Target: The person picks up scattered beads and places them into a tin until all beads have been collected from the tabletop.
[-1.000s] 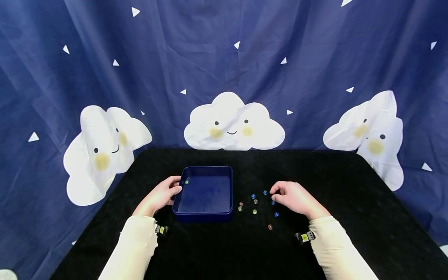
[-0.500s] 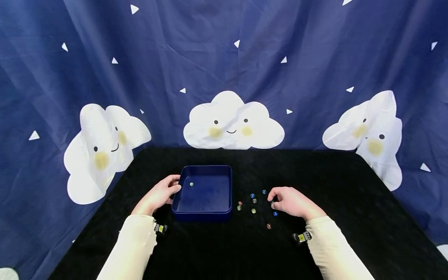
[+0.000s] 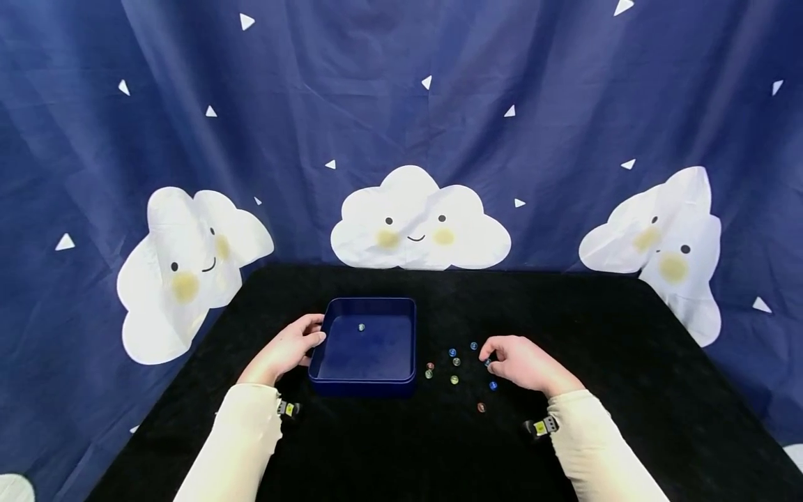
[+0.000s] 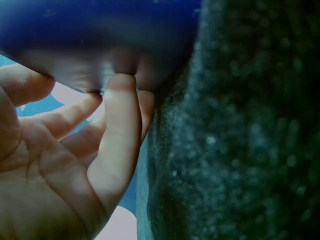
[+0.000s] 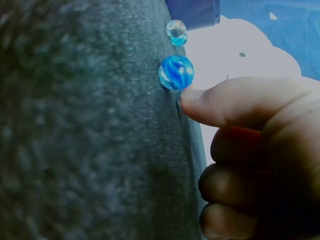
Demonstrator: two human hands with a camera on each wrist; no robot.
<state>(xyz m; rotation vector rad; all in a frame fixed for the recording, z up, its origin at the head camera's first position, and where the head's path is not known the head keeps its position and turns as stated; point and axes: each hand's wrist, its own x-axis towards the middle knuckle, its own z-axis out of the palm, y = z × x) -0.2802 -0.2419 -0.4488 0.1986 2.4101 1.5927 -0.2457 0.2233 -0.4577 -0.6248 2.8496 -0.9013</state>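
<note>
My left hand [image 3: 293,348] holds the left side of a dark blue square box [image 3: 362,382]. Its thumb lies at the rim, and in the left wrist view the fingertips press the outer wall [image 4: 125,30]. One small pale green marble [image 3: 361,327] is inside the box. On the right, my right hand [image 3: 527,361] has its thumb and index finger about a blue marble [image 3: 487,362]. Up close, the thumb tip meets this blue-swirled marble [image 5: 176,72] on the cloth, while other fingers curl below; the index contact is hidden.
Between box and right hand lie several loose marbles, among them a red one [image 3: 430,366], a yellow-green one [image 3: 454,380] and a blue one [image 3: 473,346]. An orange-red marble [image 3: 481,407] sits nearer. Black cloth [image 3: 376,453] covers the table; a blue cloud-patterned curtain [image 3: 552,84] hangs behind.
The marble in the box has rolled right from near its left wall. My right hand has come slightly down and closed its thumb and index finger about the blue marble. The left hand stays put.
</note>
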